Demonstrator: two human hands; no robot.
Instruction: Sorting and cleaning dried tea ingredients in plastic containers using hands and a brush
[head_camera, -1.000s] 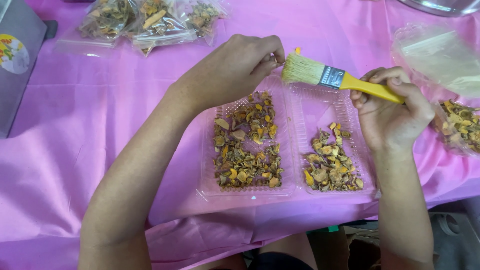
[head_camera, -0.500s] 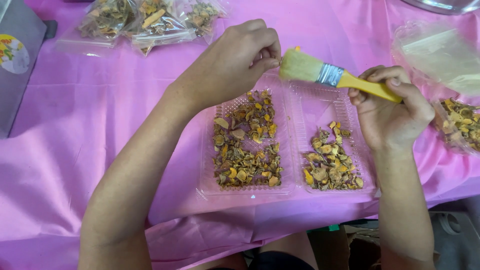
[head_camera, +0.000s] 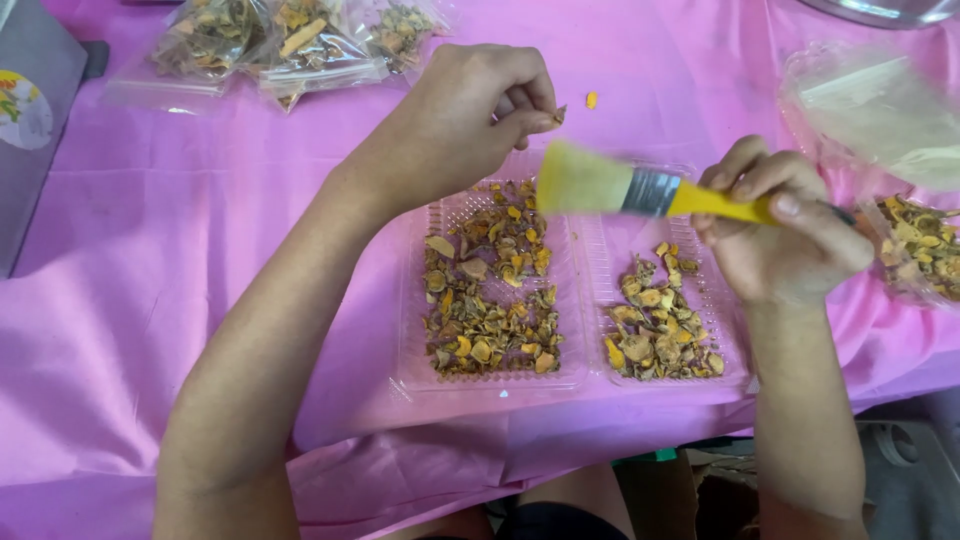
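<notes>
Two hands work above centre frame: the left hand (head_camera: 470, 110) pinches a small dried brown-orange chip (head_camera: 558, 114), fingers clamped on it, while the right hand (head_camera: 785, 235) grips a yellow-handled, pale-bristled brush (head_camera: 640, 190). Judging by this, brushing the chip clean is underway; bristles must meet it.

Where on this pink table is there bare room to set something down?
Bare pink cloth lies left of the clear double tray, below the bags of dried pieces. Another strip runs above the right hand with its brush. The right edge is crowded with plastic packs.
</notes>
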